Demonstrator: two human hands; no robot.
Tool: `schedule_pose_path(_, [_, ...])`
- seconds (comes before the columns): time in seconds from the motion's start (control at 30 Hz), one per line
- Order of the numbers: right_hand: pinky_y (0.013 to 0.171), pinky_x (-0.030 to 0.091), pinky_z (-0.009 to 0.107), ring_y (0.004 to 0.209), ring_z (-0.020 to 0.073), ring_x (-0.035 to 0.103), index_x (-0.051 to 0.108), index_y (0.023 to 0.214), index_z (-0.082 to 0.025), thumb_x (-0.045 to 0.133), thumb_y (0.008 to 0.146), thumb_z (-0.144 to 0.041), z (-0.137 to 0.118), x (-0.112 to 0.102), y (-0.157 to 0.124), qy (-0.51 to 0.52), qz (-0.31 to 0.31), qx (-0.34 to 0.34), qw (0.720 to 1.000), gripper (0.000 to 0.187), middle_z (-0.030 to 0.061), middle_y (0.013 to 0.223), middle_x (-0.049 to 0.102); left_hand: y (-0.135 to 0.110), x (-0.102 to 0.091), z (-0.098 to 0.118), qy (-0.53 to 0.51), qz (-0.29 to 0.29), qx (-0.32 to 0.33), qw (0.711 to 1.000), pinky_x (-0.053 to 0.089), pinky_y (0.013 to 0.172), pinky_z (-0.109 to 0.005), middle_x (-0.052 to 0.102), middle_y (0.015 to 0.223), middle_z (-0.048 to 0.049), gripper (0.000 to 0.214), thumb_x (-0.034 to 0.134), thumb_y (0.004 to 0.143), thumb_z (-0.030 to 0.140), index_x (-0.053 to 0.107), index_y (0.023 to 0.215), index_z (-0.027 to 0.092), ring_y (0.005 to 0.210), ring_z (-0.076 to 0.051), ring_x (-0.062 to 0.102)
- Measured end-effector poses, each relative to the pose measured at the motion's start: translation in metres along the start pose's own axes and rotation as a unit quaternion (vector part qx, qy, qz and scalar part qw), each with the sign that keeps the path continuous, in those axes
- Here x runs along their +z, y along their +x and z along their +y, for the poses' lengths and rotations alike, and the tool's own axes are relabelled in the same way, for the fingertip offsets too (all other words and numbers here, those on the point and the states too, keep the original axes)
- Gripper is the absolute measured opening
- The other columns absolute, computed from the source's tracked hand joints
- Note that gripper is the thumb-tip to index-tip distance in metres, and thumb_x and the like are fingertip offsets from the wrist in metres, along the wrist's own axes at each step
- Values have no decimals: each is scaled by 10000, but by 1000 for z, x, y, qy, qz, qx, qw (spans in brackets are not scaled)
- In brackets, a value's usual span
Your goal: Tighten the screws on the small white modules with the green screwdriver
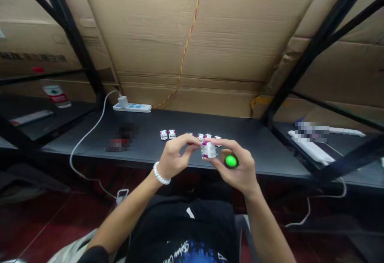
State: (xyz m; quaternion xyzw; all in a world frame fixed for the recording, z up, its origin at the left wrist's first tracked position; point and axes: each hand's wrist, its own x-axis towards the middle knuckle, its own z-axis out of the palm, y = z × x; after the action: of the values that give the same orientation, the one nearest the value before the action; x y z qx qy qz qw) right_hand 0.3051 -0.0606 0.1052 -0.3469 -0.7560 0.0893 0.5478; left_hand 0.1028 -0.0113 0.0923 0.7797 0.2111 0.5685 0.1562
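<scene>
Fingers (183,140) of the left hand (173,157) and right hand (240,171) close on a small white-and-magenta block (208,150) from either side, holding it between them above the front edge of the tabletop (264,155). A glowing green dome (231,161) sits against the right hand, just below the block. A white bead bracelet (161,174) circles the left wrist.

Just beyond the hands, a row of similar blocks (172,134) stands across the middle of the tabletop, one partly hidden behind the left fingers. Farther left lies a blurred dark object (121,137). Near the back edge is a power strip (132,107) with a white plug (123,102), its white cable (90,143) curving over the front edge. Cardboard (180,35) rises behind the tabletop, with a red-and-yellow wire (186,47) running down it.
</scene>
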Motion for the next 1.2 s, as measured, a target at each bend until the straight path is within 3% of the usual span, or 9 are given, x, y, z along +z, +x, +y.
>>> schedule_pose_path(0.2, [566, 573, 260, 553, 113, 656, 658, 1254, -260, 761, 923, -229, 4, 4, 0, -55, -4, -42, 998, 348, 80, 1189, 803, -5, 14, 3, 4, 31, -102, 994, 555, 726, -266, 690, 823, -7, 101, 574, 1006, 178, 628, 920, 186, 740, -149, 683])
schedule_pose_path(0.3, [746, 645, 286, 833, 182, 786, 642, 1290, -244, 729, 934, -159, 6, 6, 1, -91, -8, -98, 991, 376, 90, 1184, 804, -4, 19, 4, -47, 22, -173, 984, 525, 656, -252, 629, 763, 10, 161, 543, 1026, 239, 574, 875, 190, 674, -139, 634])
schedule_pose_path(0.4, [865, 657, 303, 1054, 215, 790, 632, 1304, -238, 707, 942, -126, 8, 9, 3, -101, -19, -117, 988, 386, 94, 1196, 801, -3, 19, 2, -82, 9, -210, 974, 513, 642, -251, 599, 749, 15, 210, 527, 1037, 287, 546, 850, 193, 664, -138, 610])
schedule_pose_path(0.57, [876, 662, 327, 1044, 224, 796, 648, 1268, -240, 721, 947, -190, 14, 11, 2, -82, -14, -74, 994, 332, 86, 1194, 804, -2, 18, -2, -116, 5, -225, 967, 543, 678, -259, 667, 829, -12, 162, 567, 1015, 304, 618, 931, 175, 714, -143, 650])
schedule_pose_path(0.67, [804, 658, 313, 992, 220, 803, 662, 1248, -233, 731, 938, -218, 18, 10, 2, -73, -7, -45, 996, 318, 93, 1214, 800, -1, 20, -4, -154, 0, -240, 959, 606, 736, -305, 752, 966, -55, 170, 603, 988, 309, 686, 1039, 170, 803, -176, 722])
schedule_pose_path(0.77, [753, 648, 297, 1005, 225, 800, 674, 1233, -230, 735, 929, -244, 21, 10, 3, -61, -8, -18, 998, 310, 99, 1227, 797, 0, 20, -8, -169, -4, -252, 953, 645, 776, -355, 785, 981, -69, 182, 653, 954, 319, 727, 1028, 170, 829, -206, 759])
schedule_pose_path(0.97, [824, 650, 315, 1094, 237, 781, 671, 1236, -238, 708, 934, -255, 23, 12, 6, -43, -27, 24, 998, 305, 85, 1253, 786, -1, 17, -18, -163, -6, -268, 950, 673, 809, -378, 810, 942, -89, 231, 722, 895, 273, 757, 1081, 140, 838, -234, 793])
schedule_pose_path(1.2, [928, 634, 332, 1094, 242, 778, 649, 1224, -246, 761, 902, -308, 25, 7, 9, 1, -18, 96, 995, 347, 78, 1230, 784, -1, 14, -21, -130, -7, -239, 962, 681, 834, -362, 823, 965, -79, 216, 729, 902, 252, 792, 1087, 161, 828, -217, 802])
